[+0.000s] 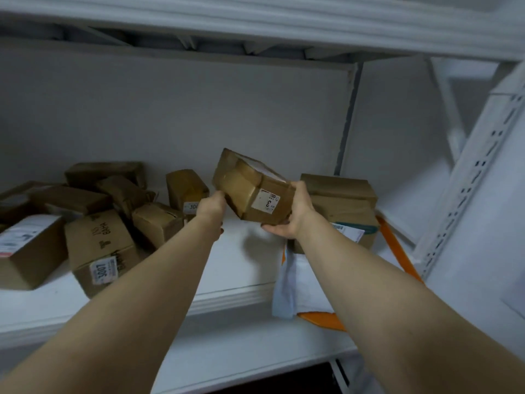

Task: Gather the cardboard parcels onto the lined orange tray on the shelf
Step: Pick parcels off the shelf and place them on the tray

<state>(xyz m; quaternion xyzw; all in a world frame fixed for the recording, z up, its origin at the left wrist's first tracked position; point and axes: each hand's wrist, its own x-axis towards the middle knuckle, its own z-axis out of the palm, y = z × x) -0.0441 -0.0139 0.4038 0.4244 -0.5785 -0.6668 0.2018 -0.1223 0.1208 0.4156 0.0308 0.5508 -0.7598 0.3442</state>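
Note:
A taped cardboard parcel (250,184) with a white label marked 3 is held tilted above the shelf. My left hand (211,207) grips its left end and my right hand (294,216) holds its right end from below. Just right of it lies the orange tray (397,251), lined with pale paper (287,282) that hangs over its front. A large parcel (341,203) sits on the tray behind my right hand. A pile of several parcels (99,217) lies on the shelf to the left.
The white shelf board (233,268) runs between the pile and the tray. A perforated white upright (471,180) stands at the right. Another shelf (255,21) hangs close overhead, and a lower shelf (255,354) sits below.

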